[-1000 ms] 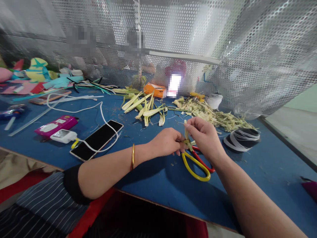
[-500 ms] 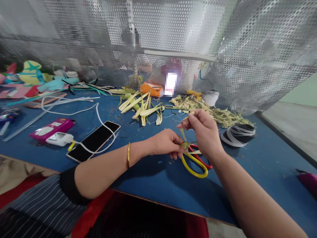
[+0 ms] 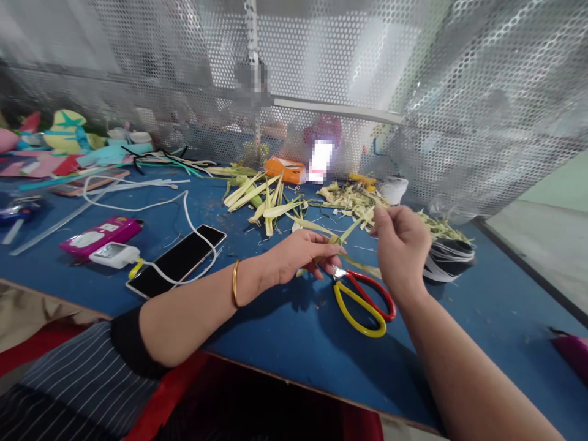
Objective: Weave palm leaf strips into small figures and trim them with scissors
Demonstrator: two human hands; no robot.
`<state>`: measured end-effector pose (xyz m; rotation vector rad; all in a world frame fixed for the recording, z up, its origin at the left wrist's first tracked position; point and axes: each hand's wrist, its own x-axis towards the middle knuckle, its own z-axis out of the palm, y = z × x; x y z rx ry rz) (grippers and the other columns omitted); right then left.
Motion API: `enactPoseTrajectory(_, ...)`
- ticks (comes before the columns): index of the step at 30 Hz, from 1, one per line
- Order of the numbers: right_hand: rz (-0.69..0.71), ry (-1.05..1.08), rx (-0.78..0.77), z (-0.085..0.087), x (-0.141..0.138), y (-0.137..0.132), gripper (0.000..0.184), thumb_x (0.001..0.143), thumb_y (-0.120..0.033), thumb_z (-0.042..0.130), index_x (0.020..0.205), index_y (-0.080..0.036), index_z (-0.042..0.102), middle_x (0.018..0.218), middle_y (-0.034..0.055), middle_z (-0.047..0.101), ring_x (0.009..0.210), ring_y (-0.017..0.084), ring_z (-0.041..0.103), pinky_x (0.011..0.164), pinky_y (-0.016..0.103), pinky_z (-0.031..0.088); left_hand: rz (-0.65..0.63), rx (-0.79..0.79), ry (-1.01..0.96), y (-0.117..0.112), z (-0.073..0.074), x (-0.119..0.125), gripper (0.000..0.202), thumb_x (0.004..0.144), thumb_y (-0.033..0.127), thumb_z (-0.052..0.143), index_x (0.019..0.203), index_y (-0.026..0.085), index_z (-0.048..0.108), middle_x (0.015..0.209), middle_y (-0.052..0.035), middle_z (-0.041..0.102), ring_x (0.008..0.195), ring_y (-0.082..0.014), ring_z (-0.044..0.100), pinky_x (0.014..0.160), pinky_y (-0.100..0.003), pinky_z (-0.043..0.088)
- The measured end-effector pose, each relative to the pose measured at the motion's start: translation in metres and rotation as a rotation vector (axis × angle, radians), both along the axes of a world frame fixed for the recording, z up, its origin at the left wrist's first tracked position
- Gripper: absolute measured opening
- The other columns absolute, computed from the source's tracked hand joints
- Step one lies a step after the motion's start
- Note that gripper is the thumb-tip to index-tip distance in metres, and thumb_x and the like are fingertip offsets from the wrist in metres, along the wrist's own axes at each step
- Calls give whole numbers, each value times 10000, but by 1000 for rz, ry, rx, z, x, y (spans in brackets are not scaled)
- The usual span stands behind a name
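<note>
My left hand (image 3: 301,254) pinches a small knot of pale green leaf strips (image 3: 342,236) just above the blue table (image 3: 285,331). My right hand (image 3: 399,242) is closed on the end of one strip and holds it taut, up and to the right of the knot. Other strip ends stick out from under my left fingers. Yellow and red scissors (image 3: 362,297) lie flat on the table just below both hands.
Cut leaf strips (image 3: 264,199) and a heap of leaf scraps (image 3: 367,202) lie behind the hands. A black phone (image 3: 177,260) on a white cable, a pink device (image 3: 98,233) and a white box (image 3: 114,254) sit left. A black and white roll (image 3: 450,257) sits right. A perforated metal screen (image 3: 413,92) stands behind.
My right hand has drawn a strip up and out to the right, away from my left hand. The knot has risen off the scissors, which now lie uncovered.
</note>
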<state>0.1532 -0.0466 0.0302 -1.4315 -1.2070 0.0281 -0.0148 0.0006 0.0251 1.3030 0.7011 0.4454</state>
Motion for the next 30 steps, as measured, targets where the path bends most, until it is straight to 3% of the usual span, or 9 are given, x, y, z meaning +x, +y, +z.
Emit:
enactPoseTrajectory(4, 387, 268, -361, -6, 0, 6, 444, 777, -597, 627, 604, -192, 566, 555, -16, 553, 554, 137, 521, 586, 284, 416, 8, 16, -21, 3, -1, -2, 193, 796, 322, 709, 818, 134, 670, 760, -47, 693, 591, -93, 631, 407, -173, 342)
enactPoseTrajectory(7, 540, 372, -383, -8, -5, 6, 400, 723, -512, 711, 556, -185, 551, 531, -29, 541, 530, 112, 481, 589, 271, 402, -53, 49, -31, 3, -3, -3, 250, 781, 375, 723, 827, 134, 673, 802, -67, 715, 626, -109, 662, 378, -169, 285)
enactPoseTrajectory(13, 413, 408, -249, -9, -12, 5, 304, 734, -376, 699, 543, -189, 552, 510, -32, 536, 530, 110, 469, 586, 265, 391, -64, 49, -29, 1, -2, -2, 263, 767, 375, 740, 789, 118, 687, 799, -83, 730, 609, -107, 667, 355, -174, 204)
enactPoseTrajectory(22, 308, 298, -257, -15, -12, 8, 296, 805, -413, 614, 606, -199, 572, 563, -10, 571, 588, 148, 529, 649, 301, 445, 87, -56, -12, -3, 0, 3, 132, 813, 246, 697, 840, 117, 712, 711, -76, 722, 549, -106, 652, 351, -179, 170)
enactPoseTrajectory(24, 185, 162, -212, -12, -8, 5, 247, 841, -414, 584, 732, -194, 614, 650, 8, 614, 639, 168, 561, 660, 313, 444, 136, -111, -36, -1, 0, 3, 134, 818, 242, 691, 817, 109, 703, 759, -96, 728, 588, -114, 667, 349, -176, 179)
enactPoseTrajectory(27, -54, -209, 27, -2, -7, -6, 168, 873, -366, 575, 852, -205, 616, 791, 41, 644, 754, 197, 582, 716, 332, 424, 204, -210, -123, 6, 0, 2, 156, 821, 258, 693, 795, 105, 682, 847, -119, 730, 668, -130, 691, 345, -163, 179)
enactPoseTrajectory(28, -66, -324, 85, 1, -9, -11, 162, 886, -347, 565, 816, -208, 609, 783, 44, 635, 757, 196, 575, 728, 331, 414, 215, -245, -160, 9, 0, 2, 157, 822, 264, 693, 799, 109, 680, 867, -119, 729, 700, -135, 697, 345, -157, 182)
enactPoseTrajectory(30, 43, -445, 71, 3, -15, -17, 229, 906, -336, 544, 717, -214, 591, 691, 27, 597, 678, 176, 544, 675, 308, 396, 237, -308, -231, 14, 2, 0, 133, 824, 249, 688, 799, 119, 681, 872, -103, 729, 727, -126, 692, 349, -147, 205)
